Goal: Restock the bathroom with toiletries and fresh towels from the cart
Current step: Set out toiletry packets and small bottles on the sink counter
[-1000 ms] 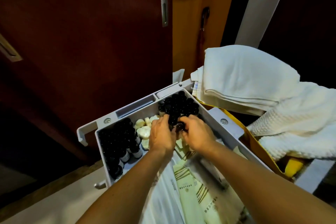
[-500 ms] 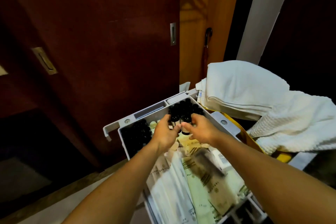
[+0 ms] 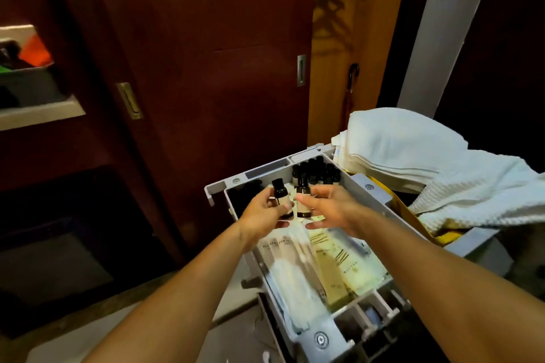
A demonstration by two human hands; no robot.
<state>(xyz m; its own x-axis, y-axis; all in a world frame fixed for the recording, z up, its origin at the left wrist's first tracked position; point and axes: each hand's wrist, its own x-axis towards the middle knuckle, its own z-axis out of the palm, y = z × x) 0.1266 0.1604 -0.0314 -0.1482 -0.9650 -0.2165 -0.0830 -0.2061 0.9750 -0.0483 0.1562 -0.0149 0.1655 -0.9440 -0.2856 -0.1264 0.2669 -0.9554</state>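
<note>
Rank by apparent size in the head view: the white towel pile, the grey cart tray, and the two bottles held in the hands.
1. Grey cart tray.
2. White towel pile; looks close to the tray and lies farther off, so this order is unsure.
3. The left-hand bottle and right-hand bottle look alike; not ranked.

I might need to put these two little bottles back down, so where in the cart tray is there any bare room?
Little bare room. The tray's far end is packed with dark bottles, its near part layered with sachets. The towels cover the cart's right side. Only the tray's grey rim strip and narrow near slots look free.
</note>
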